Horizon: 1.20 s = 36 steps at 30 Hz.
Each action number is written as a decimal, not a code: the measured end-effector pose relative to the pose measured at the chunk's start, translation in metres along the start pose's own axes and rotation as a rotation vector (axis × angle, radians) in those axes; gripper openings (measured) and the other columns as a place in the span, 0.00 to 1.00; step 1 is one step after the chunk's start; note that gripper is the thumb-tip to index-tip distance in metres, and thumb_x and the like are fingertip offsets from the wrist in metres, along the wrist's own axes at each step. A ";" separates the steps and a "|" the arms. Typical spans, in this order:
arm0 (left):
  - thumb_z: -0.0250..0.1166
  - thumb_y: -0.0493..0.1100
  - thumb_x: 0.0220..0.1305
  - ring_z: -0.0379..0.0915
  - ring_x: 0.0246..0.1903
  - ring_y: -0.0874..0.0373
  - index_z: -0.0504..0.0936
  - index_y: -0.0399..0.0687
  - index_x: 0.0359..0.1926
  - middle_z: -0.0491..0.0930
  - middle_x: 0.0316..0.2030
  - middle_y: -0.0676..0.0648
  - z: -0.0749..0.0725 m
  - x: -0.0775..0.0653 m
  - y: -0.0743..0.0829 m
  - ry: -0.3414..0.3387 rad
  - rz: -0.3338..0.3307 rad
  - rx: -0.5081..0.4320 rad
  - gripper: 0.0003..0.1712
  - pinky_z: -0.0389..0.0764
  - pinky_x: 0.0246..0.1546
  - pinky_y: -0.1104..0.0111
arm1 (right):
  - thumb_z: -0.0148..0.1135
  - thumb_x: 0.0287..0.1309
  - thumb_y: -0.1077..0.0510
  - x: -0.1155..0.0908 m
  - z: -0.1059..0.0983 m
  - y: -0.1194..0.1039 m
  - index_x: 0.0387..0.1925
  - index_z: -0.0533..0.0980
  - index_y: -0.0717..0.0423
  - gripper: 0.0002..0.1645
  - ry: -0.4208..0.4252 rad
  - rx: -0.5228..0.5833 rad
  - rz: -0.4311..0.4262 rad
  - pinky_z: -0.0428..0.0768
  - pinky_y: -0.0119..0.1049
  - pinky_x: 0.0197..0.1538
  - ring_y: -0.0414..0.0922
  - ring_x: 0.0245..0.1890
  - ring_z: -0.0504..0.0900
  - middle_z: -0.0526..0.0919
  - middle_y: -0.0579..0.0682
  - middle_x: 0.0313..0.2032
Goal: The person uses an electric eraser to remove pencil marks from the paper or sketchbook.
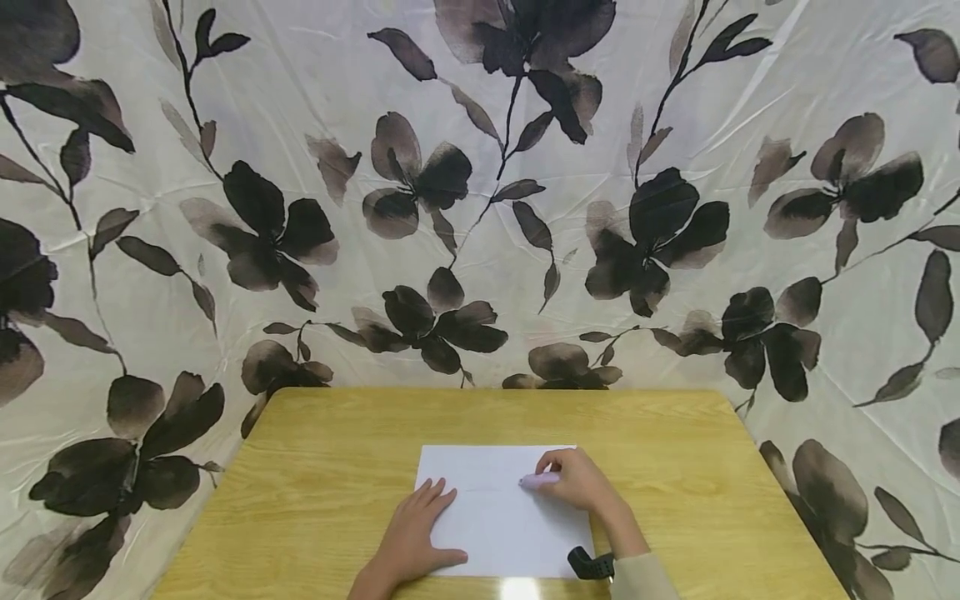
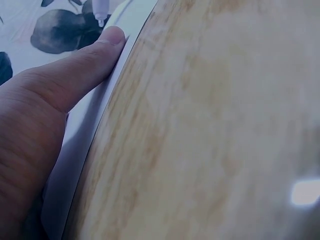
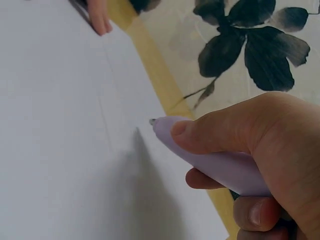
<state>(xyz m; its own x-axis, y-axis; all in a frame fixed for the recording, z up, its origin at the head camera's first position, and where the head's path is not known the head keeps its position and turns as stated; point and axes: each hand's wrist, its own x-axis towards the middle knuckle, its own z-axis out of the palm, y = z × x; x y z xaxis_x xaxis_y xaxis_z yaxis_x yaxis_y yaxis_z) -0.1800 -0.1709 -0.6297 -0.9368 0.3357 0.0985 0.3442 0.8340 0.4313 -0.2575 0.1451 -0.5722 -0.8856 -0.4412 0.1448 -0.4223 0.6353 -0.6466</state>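
Note:
A white sheet of paper (image 1: 502,533) lies on the wooden table, with a faint line (image 1: 483,490) across its upper part. My left hand (image 1: 411,533) rests flat on the sheet's left side, fingers spread and thumb (image 2: 95,62) along the near edge. Between thumb and fingers, my right hand (image 1: 581,479) holds a thick lilac pen (image 3: 215,162) over the upper right of the sheet. The pen's small metal tip (image 3: 153,121) points left, apart from its shadow on the paper. Part of the pen's body is hidden in the hand.
The yellow wood-grain table (image 1: 322,467) extends around the sheet on all sides. A cloth with dark flowers (image 1: 420,325) hangs behind and beside it. A black device (image 1: 590,564) sits by my right wrist, over the sheet's lower right corner.

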 end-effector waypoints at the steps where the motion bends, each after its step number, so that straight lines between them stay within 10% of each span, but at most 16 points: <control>1: 0.61 0.82 0.42 0.49 0.71 0.42 0.69 0.52 0.69 0.60 0.71 0.45 0.000 0.001 0.000 -0.002 -0.001 0.002 0.58 0.54 0.65 0.42 | 0.76 0.46 0.56 -0.001 0.001 0.000 0.28 0.82 0.45 0.08 0.005 0.003 -0.005 0.73 0.34 0.32 0.36 0.24 0.71 0.78 0.36 0.24; 12: 0.60 0.84 0.38 0.56 0.67 0.36 0.72 0.47 0.66 0.66 0.67 0.40 0.013 -0.013 -0.009 -0.083 -0.013 0.049 0.62 0.62 0.60 0.38 | 0.75 0.44 0.56 -0.018 0.033 -0.001 0.27 0.82 0.42 0.09 -0.007 0.033 -0.048 0.73 0.29 0.30 0.33 0.25 0.72 0.77 0.33 0.24; 21: 0.59 0.85 0.38 0.54 0.68 0.39 0.72 0.48 0.66 0.64 0.68 0.42 0.008 0.007 -0.006 -0.005 0.002 0.021 0.62 0.58 0.62 0.39 | 0.75 0.42 0.58 -0.001 0.017 0.001 0.26 0.82 0.43 0.09 0.038 0.019 -0.107 0.75 0.30 0.33 0.33 0.27 0.73 0.79 0.33 0.25; 36: 0.59 0.85 0.38 0.53 0.69 0.40 0.72 0.51 0.66 0.64 0.68 0.43 0.007 -0.003 -0.001 0.045 0.007 0.040 0.61 0.57 0.63 0.41 | 0.76 0.41 0.57 0.009 0.024 -0.010 0.25 0.83 0.44 0.08 -0.013 0.007 -0.091 0.73 0.29 0.30 0.32 0.24 0.72 0.78 0.32 0.22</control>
<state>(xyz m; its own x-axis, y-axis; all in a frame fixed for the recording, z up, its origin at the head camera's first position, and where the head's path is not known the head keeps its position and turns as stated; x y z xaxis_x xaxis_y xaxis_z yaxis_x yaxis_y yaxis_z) -0.1773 -0.1697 -0.6362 -0.9360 0.3221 0.1422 0.3521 0.8487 0.3948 -0.2567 0.1200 -0.5821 -0.8412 -0.5050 0.1936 -0.4994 0.5881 -0.6361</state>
